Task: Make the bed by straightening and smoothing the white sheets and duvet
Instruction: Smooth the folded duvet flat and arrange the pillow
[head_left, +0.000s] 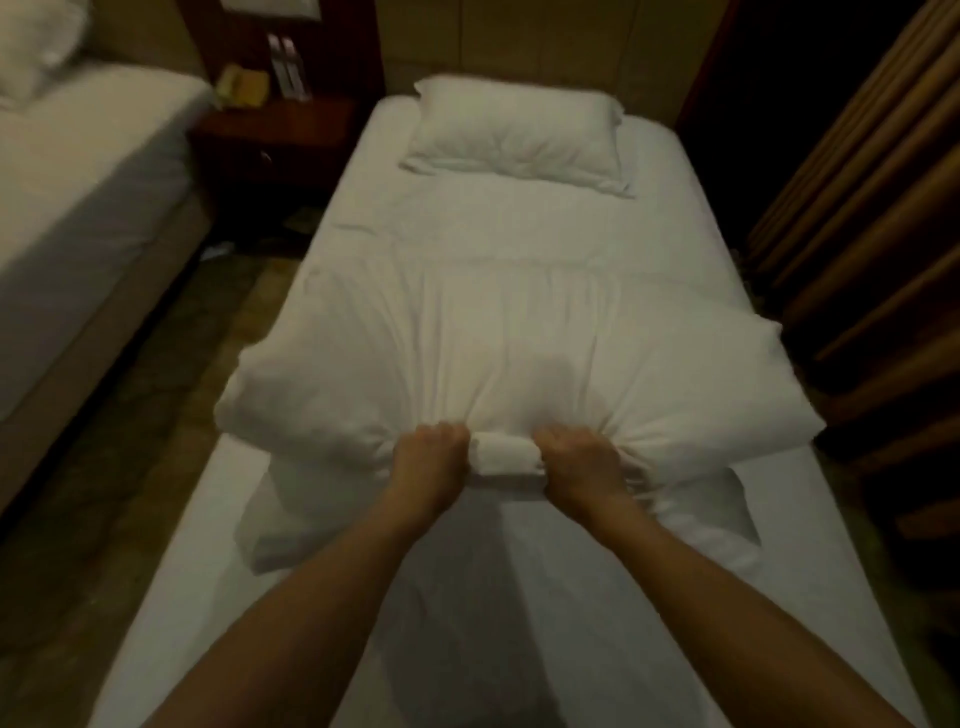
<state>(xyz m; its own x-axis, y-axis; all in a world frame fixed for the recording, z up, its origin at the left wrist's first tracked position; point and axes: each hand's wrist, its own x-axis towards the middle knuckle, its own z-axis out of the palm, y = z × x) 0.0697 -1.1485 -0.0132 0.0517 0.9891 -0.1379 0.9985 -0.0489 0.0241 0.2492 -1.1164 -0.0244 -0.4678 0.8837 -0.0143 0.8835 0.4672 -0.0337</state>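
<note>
Nearest, bare white sheet covers the foot of the bed, flat out to both side edges. Above it, the left hand and right hand sit close together, fingers curled into the near edge of the white duvet, bunching a tight roll of fabric between them. The duvet lies folded across the bed's middle, its corners overhanging both sides. Beyond, smooth sheet leads to a pillow at the head. A floor aisle runs left; curtains crowd the right edge.
</note>
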